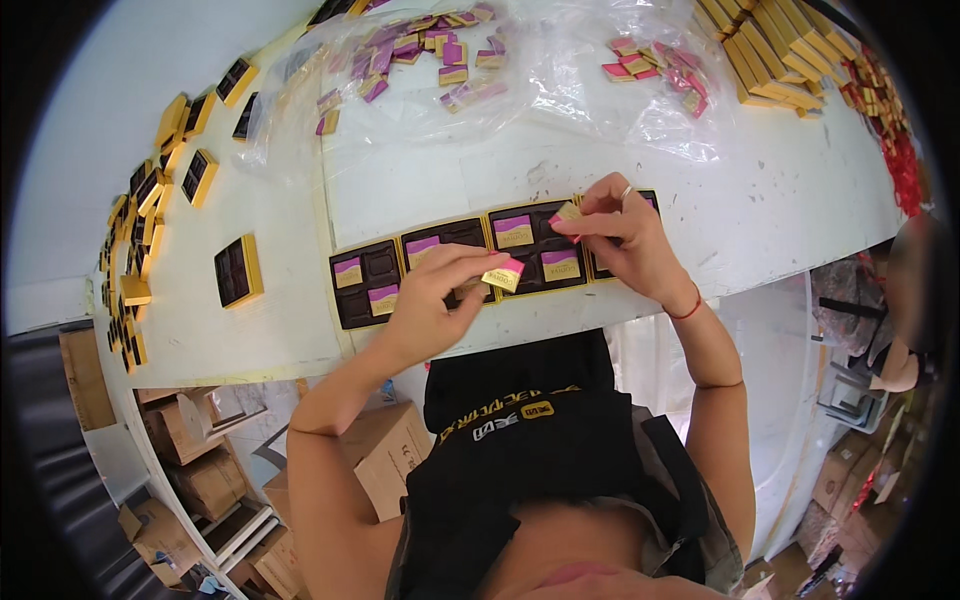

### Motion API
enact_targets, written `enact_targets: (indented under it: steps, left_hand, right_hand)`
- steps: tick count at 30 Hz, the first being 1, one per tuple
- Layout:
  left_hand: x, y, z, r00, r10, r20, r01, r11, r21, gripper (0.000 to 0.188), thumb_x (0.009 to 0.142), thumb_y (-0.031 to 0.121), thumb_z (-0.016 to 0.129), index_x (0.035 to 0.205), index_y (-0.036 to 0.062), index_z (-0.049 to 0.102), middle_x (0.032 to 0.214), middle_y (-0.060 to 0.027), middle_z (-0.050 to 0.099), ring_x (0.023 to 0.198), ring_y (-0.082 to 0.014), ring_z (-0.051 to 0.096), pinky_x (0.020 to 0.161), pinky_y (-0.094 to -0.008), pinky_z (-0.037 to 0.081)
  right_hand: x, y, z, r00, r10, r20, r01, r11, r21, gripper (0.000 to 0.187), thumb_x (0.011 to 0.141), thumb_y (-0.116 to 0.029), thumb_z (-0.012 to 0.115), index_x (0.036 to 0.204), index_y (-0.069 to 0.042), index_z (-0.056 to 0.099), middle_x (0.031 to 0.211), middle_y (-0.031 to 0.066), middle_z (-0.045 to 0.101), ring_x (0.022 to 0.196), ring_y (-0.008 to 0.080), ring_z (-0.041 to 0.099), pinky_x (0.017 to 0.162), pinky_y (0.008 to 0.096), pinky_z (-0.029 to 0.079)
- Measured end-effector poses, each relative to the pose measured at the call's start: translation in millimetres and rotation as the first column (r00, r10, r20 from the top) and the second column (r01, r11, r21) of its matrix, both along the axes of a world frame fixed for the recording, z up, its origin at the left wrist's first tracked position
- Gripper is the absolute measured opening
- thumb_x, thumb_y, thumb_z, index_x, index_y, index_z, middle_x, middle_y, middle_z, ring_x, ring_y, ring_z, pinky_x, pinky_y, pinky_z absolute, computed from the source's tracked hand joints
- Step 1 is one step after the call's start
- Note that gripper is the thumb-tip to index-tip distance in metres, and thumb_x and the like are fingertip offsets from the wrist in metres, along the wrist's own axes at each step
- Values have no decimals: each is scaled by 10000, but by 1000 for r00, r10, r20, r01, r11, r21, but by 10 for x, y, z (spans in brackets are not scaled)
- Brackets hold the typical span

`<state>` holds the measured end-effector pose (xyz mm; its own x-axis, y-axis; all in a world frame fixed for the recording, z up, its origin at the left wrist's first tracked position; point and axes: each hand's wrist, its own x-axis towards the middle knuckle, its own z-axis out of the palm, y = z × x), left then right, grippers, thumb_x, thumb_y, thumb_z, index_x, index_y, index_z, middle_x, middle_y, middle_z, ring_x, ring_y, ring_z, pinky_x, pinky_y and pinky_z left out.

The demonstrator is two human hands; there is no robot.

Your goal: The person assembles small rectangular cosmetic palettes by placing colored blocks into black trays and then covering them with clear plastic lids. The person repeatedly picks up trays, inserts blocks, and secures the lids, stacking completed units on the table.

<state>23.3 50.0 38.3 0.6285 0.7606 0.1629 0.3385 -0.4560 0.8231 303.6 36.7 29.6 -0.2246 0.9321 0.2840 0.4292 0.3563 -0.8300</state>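
Several gold boxes with dark compartmented trays stand in a row; one open box [366, 285] is at the row's left end. Gold-and-purple wrapped chocolates [513, 232] lie in some compartments. My left hand [432, 300] is closed on a gold-and-pink wrapped chocolate [503, 272], above the middle boxes. My right hand [628, 235] pinches a red-and-gold wrapped chocolate [566, 219] between thumb and fingers, over the upper right part of a middle box. It partly hides the box at the right end. My left hand covers parts of the trays under it.
Beyond the boxes, a clear plastic sheet [560, 100] bears loose purple chocolates [453, 74] and red chocolates [685, 85]. Gold boxes [770, 55] are stacked at the far right. A single open box [236, 272] sits left, near many more boxes. Cardboard cartons [395, 455] are below the table.
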Motion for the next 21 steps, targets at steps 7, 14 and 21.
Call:
enact_targets:
  steps: [7, 14, 21]
  left_hand:
    - [112, -189, -70, 987, 22, -159, 13, 976, 218, 603, 779, 91, 740, 1353, 58, 559, 1250, -115, 551, 1162, -293, 486, 1013, -399, 353]
    - [201, -427, -140, 960, 136, -246, -47, 940, 337, 725, 756, 172, 766, 1415, 61, 484, 1399, -125, 477, 1272, -320, 417, 1062, -468, 297]
    - [232, -544, -295, 948, 185, -260, -81, 927, 367, 758, 771, 214, 759, 1439, 46, 441, 1505, -187, 380, 1366, -350, 354, 1093, -503, 265]
  right_hand:
    - [-67, 32, 52, 994, 94, 54, -94, 996, -5, 268, 799, 101, 646, 1000, -49, 740, 1027, 96, 572, 888, 212, 634, 732, 297, 547]
    - [-40, 68, 0, 996, 80, 30, -79, 996, -49, 252, 837, 106, 624, 1045, -22, 688, 1064, 96, 584, 897, 193, 631, 770, 286, 542]
    - [-113, 44, -5, 999, -3, 35, 5, 999, -47, 246, 826, 77, 659, 1043, -38, 656, 965, 85, 601, 850, 211, 650, 723, 289, 537]
